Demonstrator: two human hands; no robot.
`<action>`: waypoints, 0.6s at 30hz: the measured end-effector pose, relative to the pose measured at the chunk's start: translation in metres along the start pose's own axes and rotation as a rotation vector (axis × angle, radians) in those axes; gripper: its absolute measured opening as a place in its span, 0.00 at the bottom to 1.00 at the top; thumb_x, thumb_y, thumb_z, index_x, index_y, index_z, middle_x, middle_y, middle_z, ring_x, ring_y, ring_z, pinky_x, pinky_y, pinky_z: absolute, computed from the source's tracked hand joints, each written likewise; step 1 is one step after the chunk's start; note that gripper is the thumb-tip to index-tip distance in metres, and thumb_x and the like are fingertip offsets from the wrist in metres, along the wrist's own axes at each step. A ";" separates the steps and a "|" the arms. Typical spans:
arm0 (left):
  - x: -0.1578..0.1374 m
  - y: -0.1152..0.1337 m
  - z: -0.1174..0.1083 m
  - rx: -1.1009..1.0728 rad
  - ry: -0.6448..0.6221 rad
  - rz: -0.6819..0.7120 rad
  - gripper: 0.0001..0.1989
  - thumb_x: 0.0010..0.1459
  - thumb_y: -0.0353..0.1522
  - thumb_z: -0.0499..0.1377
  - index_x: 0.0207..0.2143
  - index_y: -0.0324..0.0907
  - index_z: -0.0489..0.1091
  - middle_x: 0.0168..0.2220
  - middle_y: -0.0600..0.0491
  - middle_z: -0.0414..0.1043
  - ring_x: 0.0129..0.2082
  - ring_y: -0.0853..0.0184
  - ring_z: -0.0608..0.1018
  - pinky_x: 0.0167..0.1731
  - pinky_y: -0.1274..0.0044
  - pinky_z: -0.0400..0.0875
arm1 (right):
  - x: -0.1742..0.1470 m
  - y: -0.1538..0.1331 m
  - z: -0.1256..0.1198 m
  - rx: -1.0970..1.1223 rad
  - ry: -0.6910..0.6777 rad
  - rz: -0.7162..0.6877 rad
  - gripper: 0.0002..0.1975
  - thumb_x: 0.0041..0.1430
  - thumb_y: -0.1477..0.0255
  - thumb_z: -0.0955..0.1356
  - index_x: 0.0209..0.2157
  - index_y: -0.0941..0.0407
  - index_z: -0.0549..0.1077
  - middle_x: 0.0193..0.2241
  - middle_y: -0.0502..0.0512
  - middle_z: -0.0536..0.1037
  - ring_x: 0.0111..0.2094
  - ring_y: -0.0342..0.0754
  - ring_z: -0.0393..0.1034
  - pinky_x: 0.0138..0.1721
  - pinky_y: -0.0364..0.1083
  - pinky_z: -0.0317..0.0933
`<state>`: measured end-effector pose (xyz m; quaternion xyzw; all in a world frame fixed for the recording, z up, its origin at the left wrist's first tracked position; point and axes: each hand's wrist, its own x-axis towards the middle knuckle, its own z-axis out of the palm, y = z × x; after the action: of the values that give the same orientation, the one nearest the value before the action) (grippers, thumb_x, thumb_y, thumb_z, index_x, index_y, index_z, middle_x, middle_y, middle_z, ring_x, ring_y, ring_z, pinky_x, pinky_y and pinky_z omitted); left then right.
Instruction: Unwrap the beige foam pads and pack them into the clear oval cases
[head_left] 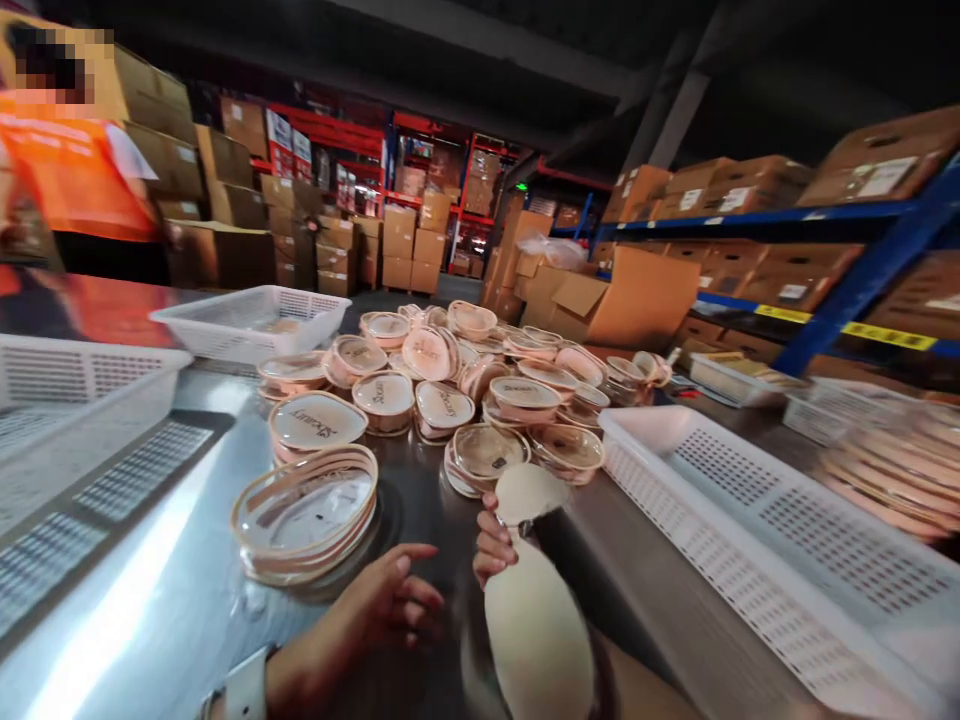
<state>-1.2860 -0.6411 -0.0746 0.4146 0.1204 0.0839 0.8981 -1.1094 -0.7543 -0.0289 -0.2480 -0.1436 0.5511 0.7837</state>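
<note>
My right hand (495, 545) grips a beige stick-on bra (536, 625) near the small clasp that joins its two smooth cups; the cups hide much of the hand and forearm. My left hand (397, 600) hovers over the dark tabletop, its fingers apart and partly curled, with nothing in them. Just beyond it is a stack of oval clear-plastic packs (311, 510) with pale rims. Behind both hands spreads a heap of similar packs (450, 375), several with dark lettering on their lids. One brownish pack (491, 452) lies right behind the upper cup.
White perforated baskets stand at the right (750, 540), left (82, 400) and back left (259, 320). Stacked pink packs (892, 470) are blurred at the far right. Beyond are carton shelves (757, 210) and an open carton (637, 295). A person in an orange vest (82, 170) stands back left.
</note>
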 end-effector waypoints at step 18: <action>-0.015 0.051 -0.032 2.371 0.830 0.645 0.23 0.62 0.26 0.51 0.57 0.30 0.71 0.58 0.30 0.70 0.57 0.33 0.71 0.49 0.41 0.66 | 0.024 -0.022 0.000 -0.770 0.363 -0.180 0.19 0.46 0.53 0.70 0.29 0.53 0.65 0.15 0.41 0.61 0.13 0.38 0.52 0.15 0.41 0.47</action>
<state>-1.3125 -0.5886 -0.0532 0.9055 0.2839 0.2596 -0.1789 -1.0834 -0.7376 -0.0179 -0.6016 -0.2199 0.3344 0.6913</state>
